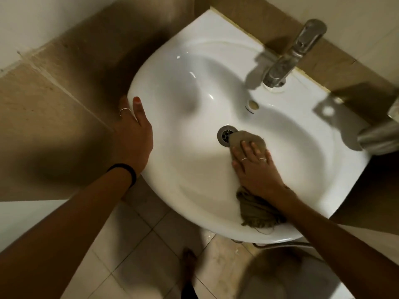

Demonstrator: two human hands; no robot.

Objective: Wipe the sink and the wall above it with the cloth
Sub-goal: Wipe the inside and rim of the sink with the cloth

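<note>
A white ceramic sink point(185, 87) fills the middle of the view, with a metal drain point(224, 134) in its bowl. My right hand point(254, 167) lies flat with spread fingers on an olive-brown cloth point(257, 210) and presses it into the bowl just right of the drain. The cloth's bunched tail trails under my wrist onto the near rim. On the sink's left rim my left hand point(133, 130) holds the edge, thumb on top and fingers hidden below. The beige tiled wall point(336, 59) runs behind the sink.
A chrome tap point(291, 55) stands at the back of the sink. A metal fitting point(382, 134) juts in at the right edge. Beige wall tiles point(54, 108) flank the sink on the left. Below lies a tiled floor point(133, 251), with my foot point(190, 262) on it.
</note>
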